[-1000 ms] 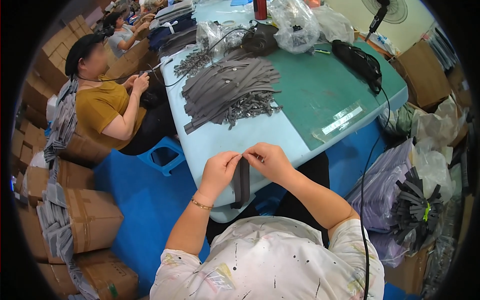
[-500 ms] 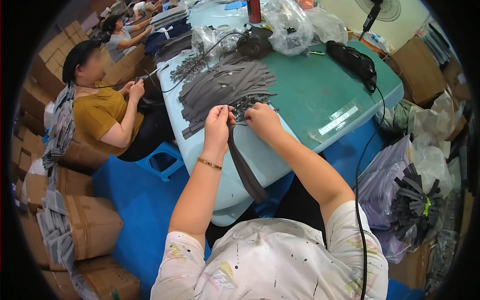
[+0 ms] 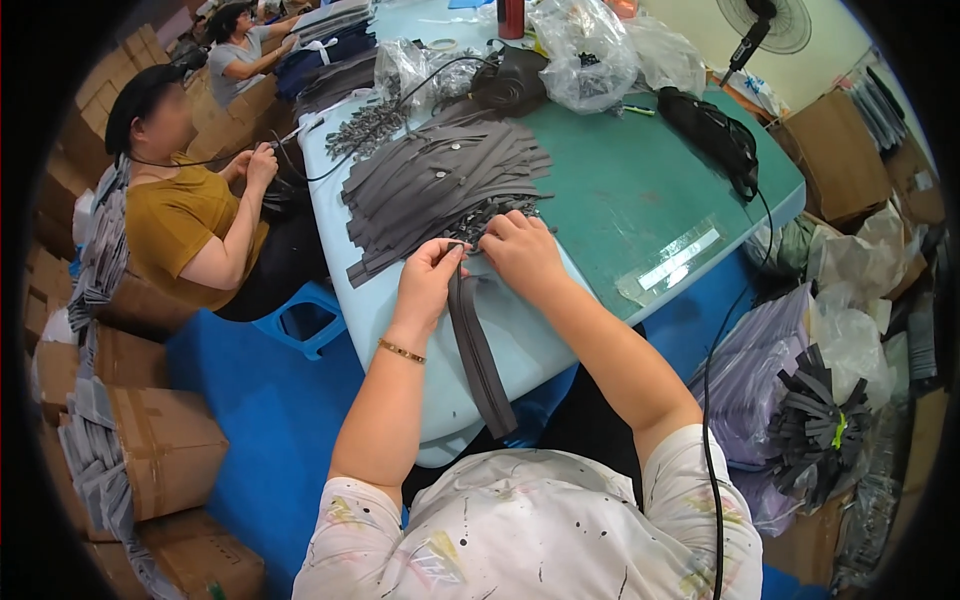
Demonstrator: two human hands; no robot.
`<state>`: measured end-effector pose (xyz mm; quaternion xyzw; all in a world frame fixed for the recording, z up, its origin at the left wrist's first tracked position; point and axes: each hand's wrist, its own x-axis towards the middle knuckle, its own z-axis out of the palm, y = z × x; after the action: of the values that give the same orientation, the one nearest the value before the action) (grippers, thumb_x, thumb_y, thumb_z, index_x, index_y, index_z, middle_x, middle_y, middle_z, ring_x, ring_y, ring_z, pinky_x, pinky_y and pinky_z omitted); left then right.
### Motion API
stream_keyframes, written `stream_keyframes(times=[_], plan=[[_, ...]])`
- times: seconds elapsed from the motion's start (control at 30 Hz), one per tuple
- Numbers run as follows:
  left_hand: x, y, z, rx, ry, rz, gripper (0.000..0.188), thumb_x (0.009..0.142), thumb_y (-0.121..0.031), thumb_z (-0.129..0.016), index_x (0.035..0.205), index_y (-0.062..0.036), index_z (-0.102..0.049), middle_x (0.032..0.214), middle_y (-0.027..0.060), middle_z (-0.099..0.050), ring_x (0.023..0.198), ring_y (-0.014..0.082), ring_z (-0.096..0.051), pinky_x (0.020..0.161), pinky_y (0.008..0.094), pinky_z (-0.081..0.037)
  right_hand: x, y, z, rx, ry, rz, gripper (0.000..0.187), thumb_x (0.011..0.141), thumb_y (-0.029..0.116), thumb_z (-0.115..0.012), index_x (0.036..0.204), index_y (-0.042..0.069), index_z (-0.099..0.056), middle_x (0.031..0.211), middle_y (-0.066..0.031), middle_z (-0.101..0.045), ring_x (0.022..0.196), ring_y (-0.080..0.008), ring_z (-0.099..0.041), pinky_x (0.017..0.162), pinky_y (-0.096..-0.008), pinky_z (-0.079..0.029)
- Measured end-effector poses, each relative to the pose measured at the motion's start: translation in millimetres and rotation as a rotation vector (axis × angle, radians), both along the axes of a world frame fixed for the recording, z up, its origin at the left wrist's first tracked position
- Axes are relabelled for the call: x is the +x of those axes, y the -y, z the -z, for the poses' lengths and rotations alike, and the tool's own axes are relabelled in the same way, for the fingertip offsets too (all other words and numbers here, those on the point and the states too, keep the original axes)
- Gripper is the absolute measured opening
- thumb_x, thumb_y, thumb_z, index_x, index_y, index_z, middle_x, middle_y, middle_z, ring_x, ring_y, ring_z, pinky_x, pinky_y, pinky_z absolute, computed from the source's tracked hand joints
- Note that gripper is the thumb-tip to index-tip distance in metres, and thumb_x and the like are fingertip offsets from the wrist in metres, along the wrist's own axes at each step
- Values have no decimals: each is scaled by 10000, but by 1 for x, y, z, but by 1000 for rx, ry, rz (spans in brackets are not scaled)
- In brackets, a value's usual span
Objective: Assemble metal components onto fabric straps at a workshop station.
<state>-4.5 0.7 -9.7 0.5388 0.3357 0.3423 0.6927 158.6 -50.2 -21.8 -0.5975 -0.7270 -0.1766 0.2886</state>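
Observation:
My left hand [image 3: 427,285] pinches the upper end of a dark grey zipper [image 3: 474,350], whose length hangs down over the table's near edge toward my lap. Close beside it, my right hand [image 3: 522,256] has its fingers curled and drawn together; what they hold, if anything, is hidden. Just beyond my fingers lies a heap of small dark pieces [image 3: 497,208], perhaps zipper sliders or zipper ends. A broad pile of grey zippers [image 3: 430,185] spreads over the table behind my hands, with a few small round shiny bits on top.
The table [image 3: 360,310] is pale blue, with a green mat [image 3: 600,190] at right. Clear plastic bags [image 3: 590,60], a black pouch [image 3: 710,135] and a cable lie on it. At left a co-worker [image 3: 190,210] sits working. Cardboard boxes [image 3: 160,440] and bundled strips [image 3: 820,415] flank me.
Both hands have come slightly nearer to me, and the left sits a little further left. The hanging zipper has shifted with them. My right hand stays beside the left.

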Motion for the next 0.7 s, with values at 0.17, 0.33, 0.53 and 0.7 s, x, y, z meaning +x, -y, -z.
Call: stream_keyframes(times=[0.17, 0.33, 0.53, 0.7], plan=[[-2, 0, -2, 55, 50, 38, 149, 887, -113, -566, 978, -7, -618, 835, 18, -603, 727, 78, -557, 651, 202, -462, -1, -1, 1, 63, 2, -31, 62, 701, 131, -606, 751, 118, -571, 724, -16, -554, 748, -214, -537, 673, -342, -438], [-4, 0, -1, 120, -53, 51, 137, 860, -86, -598, 972, -9, -613, 838, 14, -611, 729, 72, -561, 651, 204, -469, 1, 7, -9, -171, -703, -108, 84, 783, 101, -630, 843, 42, -624, 773, -22, -633, 775, -147, -597, 684, -289, -475], [1, 4, -1, 97, 5, 55, 137, 808, -67, -657, 932, -23, -620, 803, 0, -615, 705, 51, -553, 605, 187, -450, 9, 4, -2, -371, -1190, -276, 166, 861, 146, -609, 958, 20, -654, 843, -31, -655, 771, -76, -578, 683, -217, -458], [-1, 3, -2, 71, -37, 33, 139, 793, -80, -678, 906, -17, -625, 783, 4, -619, 678, 49, -553, 593, 188, -451, 7, 4, 2, -386, -1161, -369, 155, 876, 140, -595, 969, 32, -657, 852, -33, -644, 783, -81, -569, 691, -228, -456]])
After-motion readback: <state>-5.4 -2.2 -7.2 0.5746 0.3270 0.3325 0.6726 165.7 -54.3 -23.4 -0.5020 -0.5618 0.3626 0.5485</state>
